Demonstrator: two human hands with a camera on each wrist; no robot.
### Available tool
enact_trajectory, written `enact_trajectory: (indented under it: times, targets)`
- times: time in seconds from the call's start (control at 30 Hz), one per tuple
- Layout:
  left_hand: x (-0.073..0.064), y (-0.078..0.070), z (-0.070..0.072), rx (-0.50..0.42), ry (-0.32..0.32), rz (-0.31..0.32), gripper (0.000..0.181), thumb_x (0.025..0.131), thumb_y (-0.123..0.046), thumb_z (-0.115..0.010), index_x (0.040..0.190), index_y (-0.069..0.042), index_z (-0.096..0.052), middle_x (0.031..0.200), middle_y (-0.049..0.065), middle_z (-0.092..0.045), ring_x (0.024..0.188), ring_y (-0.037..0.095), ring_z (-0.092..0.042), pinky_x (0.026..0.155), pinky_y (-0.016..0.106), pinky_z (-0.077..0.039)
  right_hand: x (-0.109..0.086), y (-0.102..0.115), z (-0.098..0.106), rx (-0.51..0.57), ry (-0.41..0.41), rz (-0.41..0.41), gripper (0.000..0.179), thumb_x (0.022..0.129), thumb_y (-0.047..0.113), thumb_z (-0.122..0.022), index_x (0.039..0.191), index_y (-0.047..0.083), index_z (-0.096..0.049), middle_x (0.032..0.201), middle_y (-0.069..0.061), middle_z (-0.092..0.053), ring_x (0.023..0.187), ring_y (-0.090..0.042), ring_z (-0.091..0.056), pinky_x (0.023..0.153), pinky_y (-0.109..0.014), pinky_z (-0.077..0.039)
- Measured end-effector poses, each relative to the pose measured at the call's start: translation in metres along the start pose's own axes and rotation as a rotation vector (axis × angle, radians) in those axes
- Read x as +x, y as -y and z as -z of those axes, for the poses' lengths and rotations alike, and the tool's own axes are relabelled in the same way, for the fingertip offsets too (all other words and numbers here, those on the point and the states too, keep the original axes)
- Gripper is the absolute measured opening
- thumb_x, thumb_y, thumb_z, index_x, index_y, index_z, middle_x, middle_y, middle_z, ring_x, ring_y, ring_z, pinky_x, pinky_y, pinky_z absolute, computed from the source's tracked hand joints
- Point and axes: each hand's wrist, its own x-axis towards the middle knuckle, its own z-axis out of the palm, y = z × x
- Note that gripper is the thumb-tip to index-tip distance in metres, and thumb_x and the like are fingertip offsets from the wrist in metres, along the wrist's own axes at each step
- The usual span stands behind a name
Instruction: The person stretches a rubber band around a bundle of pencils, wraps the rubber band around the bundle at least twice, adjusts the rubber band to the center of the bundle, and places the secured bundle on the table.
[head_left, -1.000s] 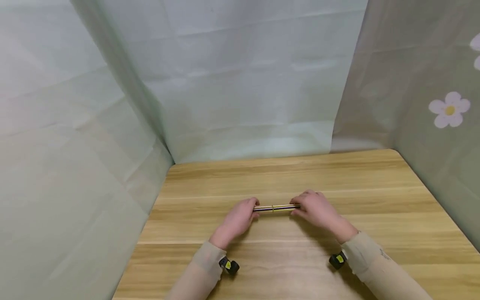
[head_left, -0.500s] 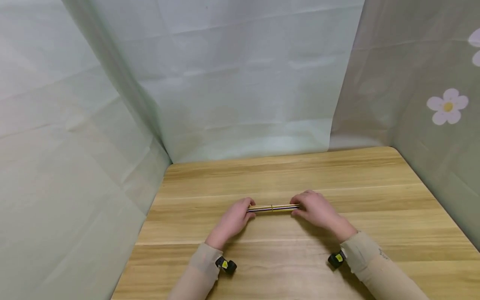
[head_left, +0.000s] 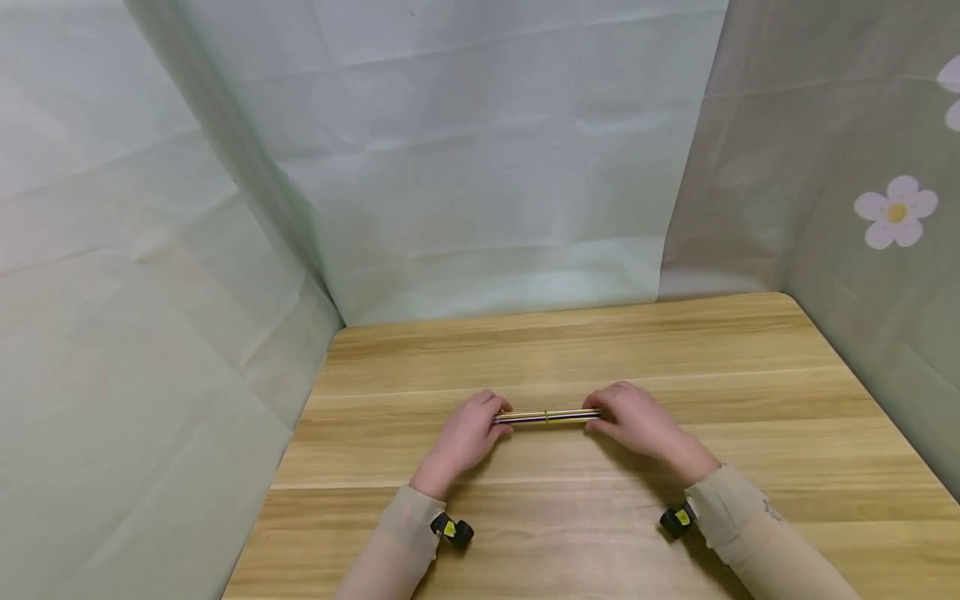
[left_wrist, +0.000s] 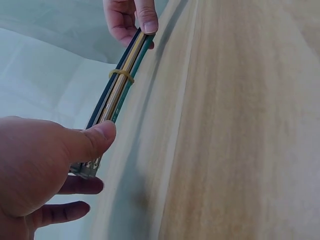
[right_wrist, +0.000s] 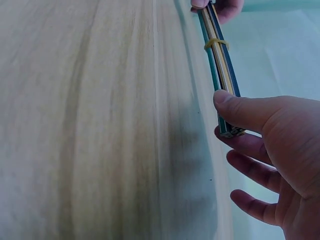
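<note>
A bundle of slim pencils (head_left: 558, 416), dark, gold and green, is held level just above the table. Around its middle runs a yellow rubber band (left_wrist: 121, 75). My left hand (head_left: 467, 429) pinches the bundle's left end between thumb and fingers; in the left wrist view that thumb lies on top of the pencils. At the right end my right hand (head_left: 636, 419) pinches the bundle the same way. The right wrist view shows the pencil ends (right_wrist: 232, 133) protruding below that thumb, with the lower fingers of the right hand spread away from them.
A wood-grain table (head_left: 547, 517) lies under both hands. Pale cloth walls (head_left: 480, 167) enclose its back and sides, the right one printed with white flowers (head_left: 896, 212). Black wrist cameras (head_left: 453, 530) sit at the cuffs.
My left hand has shifted slightly left along the pencils, so more of the bundle's left part shows. The right hand stays nearly where it was.
</note>
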Motion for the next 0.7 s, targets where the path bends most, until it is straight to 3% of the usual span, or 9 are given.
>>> enact_trajectory:
  times: [0.3, 0.5, 0.7]
  targets:
    - [-0.001, -0.001, 0.0, 0.013, -0.008, 0.004, 0.031, 0.093, -0.025, -0.085, 0.116, -0.009, -0.072, 0.107, 0.003, -0.072, 0.097, 0.02, -0.069, 0.088, 0.04, -0.058, -0.003, 0.0, -0.001, 0.012, 0.004, 0.017, 0.022, 0.093, 0.027, -0.086, 0.11, 0.017, -0.077, 0.107, 0.004, -0.077, 0.109, -0.029, -0.069, 0.099, -0.051, -0.054]
    - [0.004, -0.003, 0.001, 0.015, -0.003, -0.008, 0.027, 0.095, -0.026, -0.082, 0.114, -0.008, -0.073, 0.105, 0.004, -0.074, 0.098, 0.022, -0.07, 0.088, 0.04, -0.058, -0.004, -0.002, 0.001, 0.013, 0.002, 0.007, 0.021, 0.095, 0.025, -0.083, 0.113, 0.013, -0.078, 0.108, 0.0, -0.077, 0.107, -0.029, -0.07, 0.098, -0.053, -0.054]
    - [0.01, -0.006, 0.003, 0.003, -0.025, 0.018, 0.024, 0.098, -0.024, -0.08, 0.114, -0.008, -0.074, 0.105, 0.004, -0.073, 0.099, 0.022, -0.07, 0.088, 0.04, -0.058, 0.001, -0.004, 0.01, 0.026, -0.003, 0.024, 0.026, 0.095, 0.02, -0.082, 0.118, 0.008, -0.078, 0.112, -0.007, -0.077, 0.106, -0.03, -0.071, 0.097, -0.053, -0.056]
